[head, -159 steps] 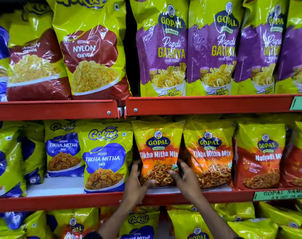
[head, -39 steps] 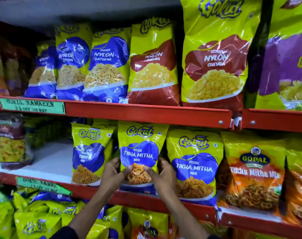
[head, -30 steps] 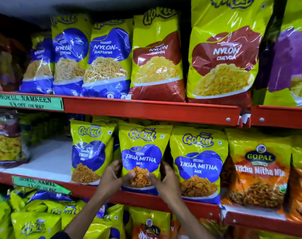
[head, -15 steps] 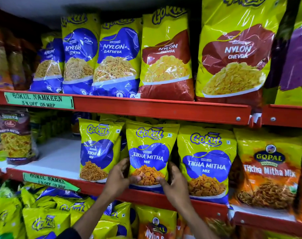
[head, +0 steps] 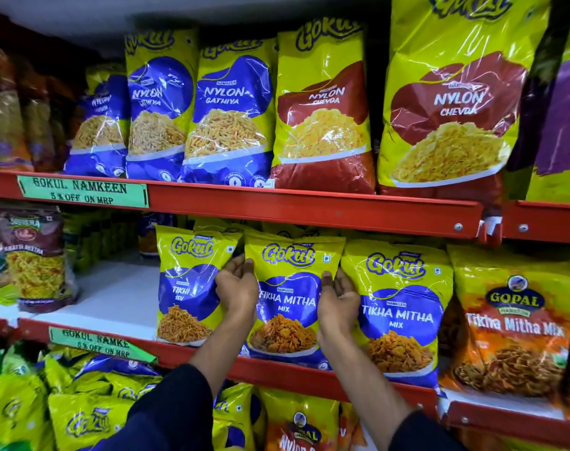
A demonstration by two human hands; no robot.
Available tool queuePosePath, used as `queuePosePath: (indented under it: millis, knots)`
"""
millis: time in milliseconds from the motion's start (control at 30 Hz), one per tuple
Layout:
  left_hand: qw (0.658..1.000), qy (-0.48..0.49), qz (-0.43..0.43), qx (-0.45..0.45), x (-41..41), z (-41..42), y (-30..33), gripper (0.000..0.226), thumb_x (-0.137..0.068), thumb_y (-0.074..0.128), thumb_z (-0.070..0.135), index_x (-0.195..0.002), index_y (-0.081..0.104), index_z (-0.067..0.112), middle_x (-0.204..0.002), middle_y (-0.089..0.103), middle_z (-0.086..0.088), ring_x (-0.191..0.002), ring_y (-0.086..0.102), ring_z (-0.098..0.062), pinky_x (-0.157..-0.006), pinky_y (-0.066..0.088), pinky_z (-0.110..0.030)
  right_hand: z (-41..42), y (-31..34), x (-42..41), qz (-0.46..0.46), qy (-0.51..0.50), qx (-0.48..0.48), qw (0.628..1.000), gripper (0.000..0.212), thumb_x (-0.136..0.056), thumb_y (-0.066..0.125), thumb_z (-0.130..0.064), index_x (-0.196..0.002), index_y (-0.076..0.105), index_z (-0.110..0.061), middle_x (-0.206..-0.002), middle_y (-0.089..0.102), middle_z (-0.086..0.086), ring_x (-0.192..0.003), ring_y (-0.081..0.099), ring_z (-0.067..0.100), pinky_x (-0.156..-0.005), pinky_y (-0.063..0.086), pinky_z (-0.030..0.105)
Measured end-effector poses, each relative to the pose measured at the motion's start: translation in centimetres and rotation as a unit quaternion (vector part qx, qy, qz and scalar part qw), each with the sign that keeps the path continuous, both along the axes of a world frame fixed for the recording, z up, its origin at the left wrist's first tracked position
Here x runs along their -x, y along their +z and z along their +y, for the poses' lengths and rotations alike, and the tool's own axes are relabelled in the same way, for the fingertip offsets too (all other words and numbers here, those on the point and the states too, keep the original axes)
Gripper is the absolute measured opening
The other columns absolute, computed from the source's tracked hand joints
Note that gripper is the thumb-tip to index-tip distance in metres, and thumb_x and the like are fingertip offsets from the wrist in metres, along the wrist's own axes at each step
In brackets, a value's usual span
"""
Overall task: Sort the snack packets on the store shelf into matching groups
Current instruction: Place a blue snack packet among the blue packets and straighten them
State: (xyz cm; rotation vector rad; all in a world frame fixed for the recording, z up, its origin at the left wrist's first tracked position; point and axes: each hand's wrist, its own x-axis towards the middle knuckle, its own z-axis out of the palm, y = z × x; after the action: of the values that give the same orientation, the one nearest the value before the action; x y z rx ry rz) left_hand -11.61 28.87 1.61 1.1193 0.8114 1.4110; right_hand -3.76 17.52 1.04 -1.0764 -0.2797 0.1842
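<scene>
hands risen up packet sides | left hand (head: pixel 236 284), right hand (head: pixel 337 296) grasping Tikha Mitha packet (head: pixel 288 297) | bare shelf (head: pixel 114 297) leftward

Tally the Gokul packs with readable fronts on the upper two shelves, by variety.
Nylon Gathiya: 3
Nylon Chevda: 2
Tikhi Sev: 1
Tikha Mitha Mix: 2, one held between the left hand and right hand
Total: 8
</scene>
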Motion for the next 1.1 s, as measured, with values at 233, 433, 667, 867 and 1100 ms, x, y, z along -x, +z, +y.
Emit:
queuePosePath:
  millis: [233,433,667,867,1100]
  knots:
    - [0.997,0.019,0.025,-0.077,1.2,-0.9,-0.7,0.027,-0.098,0.056,0.013,-0.122,0.064,0.004,-0.112,0.073,-0.013,-0.098,0.068,-0.021,-0.094,0.053,-0.038,-0.6,-1.1,-0.8,-0.045,-0.006,0.002,0.999,0.032,-0.095,0.061,-0.012,-0.126,0.062,-0.005,-0.123,0.07,0.013,-0.105,0.065,0.017,-0.09,0.05,0.025]
    - [0.897,-0.004,0.254,-0.362,3.6,-3.6,-5.8,0.059,-0.103,0.043,0.027,-0.156,0.019,0.02,-0.164,0.028,0.0,-0.148,0.032,-0.012,-0.114,0.039,-0.038,-2.7,-4.8,-0.1,-0.244,0.0,0.116,0.963,0.044,-0.095,0.063,-0.019,-0.137,0.054,-0.014,-0.126,0.066,-0.006,-0.107,0.06,-0.014,-0.09,0.05,0.008]
    - [0.773,0.009,0.414,-0.48,4.5,-2.8,-8.8,0.061,-0.103,0.028,0.034,-0.157,0.007,0.017,-0.169,-0.005,-0.003,-0.156,-0.008,-0.025,-0.125,0.005,-0.053,-4.6,-5.9,1.3,-0.45,-0.117,0.216,0.859,0.054,-0.102,0.047,-0.026,-0.153,0.028,-0.016,-0.16,0.032,0.002,-0.149,0.027,0.01,-0.117,0.024,0.015]
    - [0.67,0.04,0.534,-0.515,5.3,-1.8,-10.0,0.065,-0.102,0.024,0.043,-0.157,0.006,0.013,-0.168,-0.001,-0.005,-0.156,-0.004,-0.029,-0.122,0.01,-0.061,-4.3,-8.3,-0.7,-0.66,-0.088,0.431,0.609,0.065,-0.103,0.035,-0.034,-0.156,0.003,-0.015,-0.167,-0.001,0.002,-0.155,-0.002,0.02,-0.122,0.009,0.045]
    - [0.645,0.061,0.559,-0.518,5.2,-3.8,-8.6,0.069,-0.101,0.026,0.046,-0.156,0.008,0.01,-0.168,0.004,-0.01,-0.155,-0.002,-0.032,-0.12,0.007,-0.066,-6.4,-7.1,-1.9,-0.671,-0.099,0.45,0.581,0.065,-0.103,0.032,-0.039,-0.156,0.005,-0.014,-0.167,0.003,0.003,-0.155,-0.001,0.021,-0.123,0.01,0.045]
